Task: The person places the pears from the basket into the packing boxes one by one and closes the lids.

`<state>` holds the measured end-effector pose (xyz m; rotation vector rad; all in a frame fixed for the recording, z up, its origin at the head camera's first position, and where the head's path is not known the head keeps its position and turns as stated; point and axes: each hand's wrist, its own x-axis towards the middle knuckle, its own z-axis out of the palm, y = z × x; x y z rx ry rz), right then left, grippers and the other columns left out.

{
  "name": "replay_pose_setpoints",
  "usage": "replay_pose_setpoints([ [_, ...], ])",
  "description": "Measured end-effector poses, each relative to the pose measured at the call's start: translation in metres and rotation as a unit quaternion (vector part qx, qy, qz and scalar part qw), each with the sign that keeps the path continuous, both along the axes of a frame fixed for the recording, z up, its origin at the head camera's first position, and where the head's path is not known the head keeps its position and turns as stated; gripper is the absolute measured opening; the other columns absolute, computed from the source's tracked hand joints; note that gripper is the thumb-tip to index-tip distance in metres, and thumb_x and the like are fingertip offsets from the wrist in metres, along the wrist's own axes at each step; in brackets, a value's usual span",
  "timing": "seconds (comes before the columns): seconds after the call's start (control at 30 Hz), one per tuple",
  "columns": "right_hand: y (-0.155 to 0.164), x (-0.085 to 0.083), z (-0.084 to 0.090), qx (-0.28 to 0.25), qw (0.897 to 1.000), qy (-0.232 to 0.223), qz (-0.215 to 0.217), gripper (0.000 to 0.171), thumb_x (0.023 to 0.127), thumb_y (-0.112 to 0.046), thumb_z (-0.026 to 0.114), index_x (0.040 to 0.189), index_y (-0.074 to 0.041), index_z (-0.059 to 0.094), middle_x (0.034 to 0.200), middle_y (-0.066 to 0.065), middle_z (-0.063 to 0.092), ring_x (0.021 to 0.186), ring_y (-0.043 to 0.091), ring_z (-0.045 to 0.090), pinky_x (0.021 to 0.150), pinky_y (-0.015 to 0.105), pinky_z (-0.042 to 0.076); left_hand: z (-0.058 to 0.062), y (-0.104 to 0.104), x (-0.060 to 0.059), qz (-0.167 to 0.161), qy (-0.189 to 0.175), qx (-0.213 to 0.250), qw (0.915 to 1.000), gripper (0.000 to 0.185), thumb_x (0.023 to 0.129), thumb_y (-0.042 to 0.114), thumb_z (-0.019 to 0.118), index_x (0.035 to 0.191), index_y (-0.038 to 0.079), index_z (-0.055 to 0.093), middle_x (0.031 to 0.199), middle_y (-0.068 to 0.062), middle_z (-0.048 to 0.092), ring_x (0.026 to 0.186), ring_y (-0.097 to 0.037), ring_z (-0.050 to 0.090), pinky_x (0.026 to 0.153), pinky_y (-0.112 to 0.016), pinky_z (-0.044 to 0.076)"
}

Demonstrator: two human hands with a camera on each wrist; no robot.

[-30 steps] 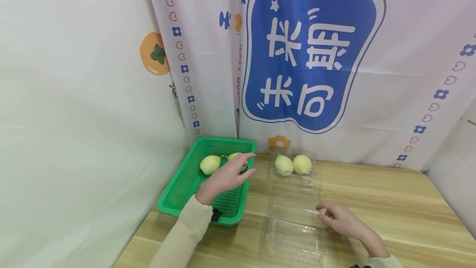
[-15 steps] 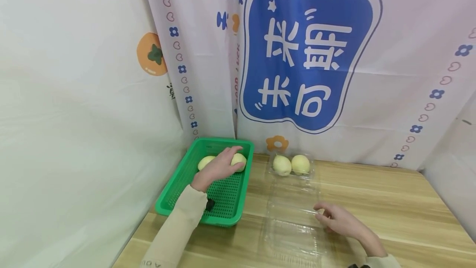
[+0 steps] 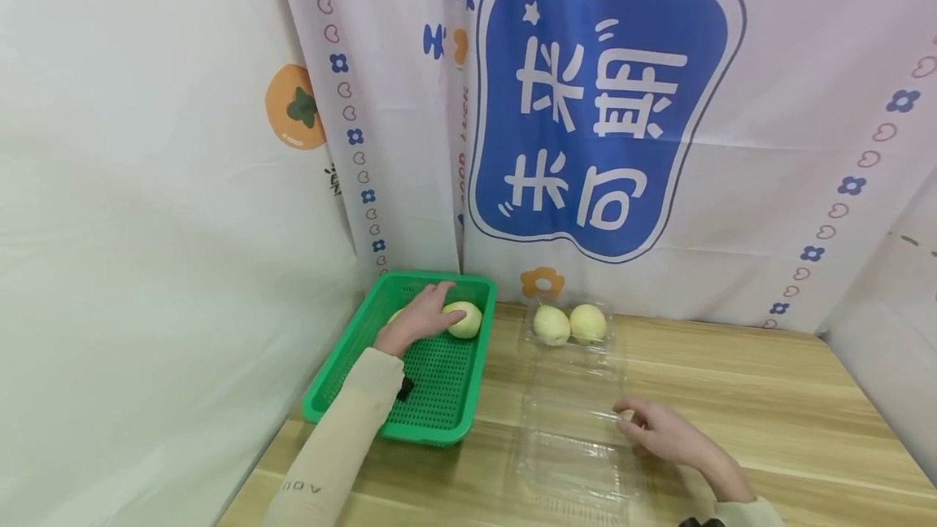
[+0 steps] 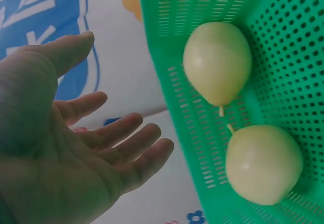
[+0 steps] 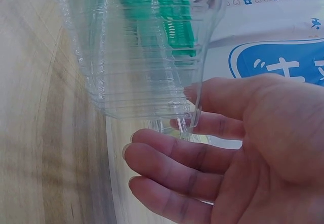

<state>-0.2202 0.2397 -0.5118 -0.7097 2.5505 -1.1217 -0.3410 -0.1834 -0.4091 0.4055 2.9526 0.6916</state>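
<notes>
So the left hand (image 3: 419, 320) is reaching further into the green basket (image 3: 351, 381) than a second ago, when it was hovering over the near rim; now it's settling over the far-left pear (image 4: 217, 62), while the second pear (image 3: 465, 320) is sitting just beside its fingers (image 4: 126, 133). In the wrist view those fingers are spread wide and not gripping anything yet, so I'd say a pick-up is only getting started. The right hand (image 3: 662, 433) is hardly budging, its fingers loosely curved and touching the edge of the open clear plastic clamshell (image 3: 578, 421), steadying it I guess. Two more pears (image 3: 569, 324) are sitting in the clamshell's far half. Everything is resting on a light wooden counter (image 3: 769, 413), with a white curtain (image 3: 659, 185) carrying a big blue sign hanging behind.
</notes>
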Motion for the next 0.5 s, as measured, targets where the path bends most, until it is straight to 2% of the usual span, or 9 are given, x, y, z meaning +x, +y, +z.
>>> replay_pose_setpoints([
  [0.27, -0.001, -0.001, 0.000, -0.001, 1.000, -0.001, 0.004, 0.045, 0.102, -0.027, 0.052, 0.131, 0.008, 0.051, 0.084, 0.010, 0.065, 0.062, 0.009, 0.061, 0.056, 0.025, 0.051, -0.015, -0.011, -0.015, 0.031, -0.013, -0.011, 0.9994, 0.069, 0.097, 0.038, 0.059, 0.152, 0.008, 0.031, 0.151, -0.025, 0.037, 0.138, -0.045, 0.037, 0.110, -0.059, 0.035],
  [0.5, 0.001, -0.001, -0.001, -0.002, 1.000, -0.004, 0.000, 0.046, 0.102, -0.028, 0.052, 0.132, 0.007, 0.051, 0.086, 0.011, 0.065, 0.062, 0.010, 0.061, 0.057, 0.025, 0.051, -0.021, -0.015, -0.024, 0.033, -0.009, -0.036, 0.9988, 0.067, 0.097, 0.036, 0.057, 0.151, 0.006, 0.032, 0.149, -0.029, 0.037, 0.137, -0.051, 0.033, 0.108, -0.063, 0.033],
])
